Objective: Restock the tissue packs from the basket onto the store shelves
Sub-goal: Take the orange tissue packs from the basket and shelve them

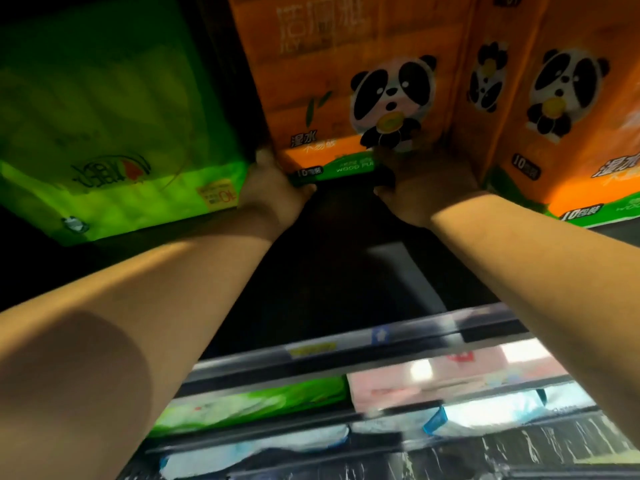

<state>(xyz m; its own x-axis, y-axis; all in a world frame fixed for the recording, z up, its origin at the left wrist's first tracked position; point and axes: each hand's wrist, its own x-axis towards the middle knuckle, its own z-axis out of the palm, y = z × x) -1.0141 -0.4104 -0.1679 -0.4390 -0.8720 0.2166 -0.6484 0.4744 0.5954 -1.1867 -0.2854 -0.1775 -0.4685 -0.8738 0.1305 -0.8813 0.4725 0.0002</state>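
on the far left of the upper shelf sits a green tissue pack (pixel 114 133), its print upside down, with a dark gap between it and the next pack over. just right of that gap the left grip (pixel 273 188) is wrapped round the lower left corner of the middle orange panda pack (pixel 346 81), fingers up the side and thumb tucked beneath the bottom edge. this pack is the task's thing: it stands upright, long axis vertical, panda face towards the camera, held directly ahead of both arms and between them, over the dark shelf board (pixel 346 265). whether its base already rests on the board is not clear.

the right grip (pixel 426 188) clasps the lower right corner the same way, thumb below; its fingers lie in shadow against the front, so their exact lie is hard to read. both grips sit level and about equally near, one at each bottom corner. close against the pack's right side stands a second orange panda pack (pixel 568 116), angled a little.

judging from this, the coming move is a straight push away from the body into the slot between green and orange neighbours, keeping the pack upright so it does not snag the right one. the basket is not in view. lower down, a price rail (pixel 346 344) fronts more packs, too blurred to name.
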